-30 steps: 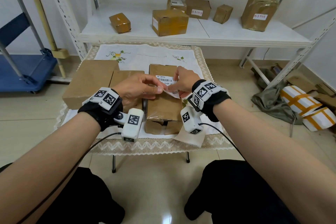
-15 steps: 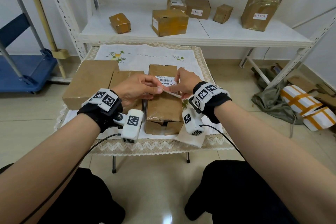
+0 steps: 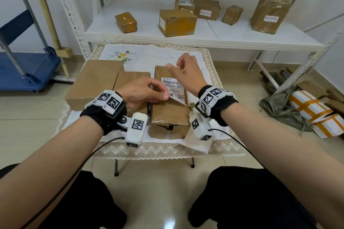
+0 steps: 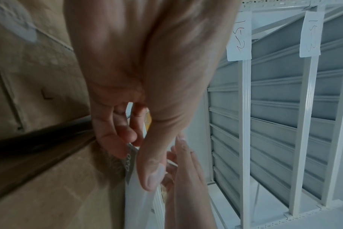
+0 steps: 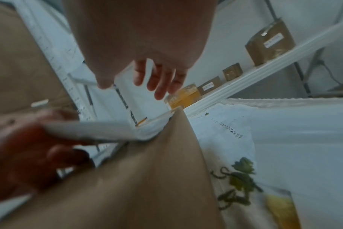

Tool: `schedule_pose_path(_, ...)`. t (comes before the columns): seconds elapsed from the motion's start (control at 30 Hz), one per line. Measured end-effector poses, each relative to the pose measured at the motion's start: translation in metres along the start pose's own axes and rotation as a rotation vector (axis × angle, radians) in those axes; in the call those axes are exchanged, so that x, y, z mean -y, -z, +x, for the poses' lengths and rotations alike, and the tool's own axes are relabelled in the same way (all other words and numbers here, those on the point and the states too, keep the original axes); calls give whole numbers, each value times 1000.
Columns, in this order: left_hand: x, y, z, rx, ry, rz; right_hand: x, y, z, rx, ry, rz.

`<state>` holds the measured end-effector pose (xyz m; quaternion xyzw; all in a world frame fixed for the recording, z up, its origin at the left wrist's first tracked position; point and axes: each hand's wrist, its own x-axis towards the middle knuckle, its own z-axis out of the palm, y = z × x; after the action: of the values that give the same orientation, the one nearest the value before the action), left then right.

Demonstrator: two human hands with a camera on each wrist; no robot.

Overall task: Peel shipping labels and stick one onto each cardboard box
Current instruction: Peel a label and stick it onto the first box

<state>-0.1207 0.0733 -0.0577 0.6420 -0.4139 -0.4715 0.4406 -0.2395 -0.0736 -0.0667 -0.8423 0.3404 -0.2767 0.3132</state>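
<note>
The shipping label [image 3: 173, 87] is white, rectangular paper printed with a barcode, a number line and a QR code. It lies on the top face of a brown, tape-sealed cardboard box [image 3: 170, 115] on the desk [image 3: 167, 149], with its near edge lifted. My left hand [image 3: 141, 93], at the label's 8 o'clock, pinches that edge. My right hand [image 3: 188, 76], at 1 o'clock, pinches a thin pale sheet [image 5: 135, 96].

shipping label [image 3: 174, 89] on cardboard box [image 3: 169, 114]: "060-06B-A05" | paper tags [image 4: 239, 35] on rack [image 4: 245, 108]: "15-2", "15-3"
</note>
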Motion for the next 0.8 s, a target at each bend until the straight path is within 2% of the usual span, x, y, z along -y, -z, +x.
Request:
schedule_pose_path(0.27, 5, 2, 4, 18, -25, -13, -7, -17, 3, 198, 277, -293)
schedule_pose_path(0.5, 7, 3, 6, 33, -16, -55, -24, -20, -4, 313, 224, -417)
schedule_pose_path(0.8, 8, 4, 7, 39, 5, -44, -29, -15, -6, 332, 317, -503)
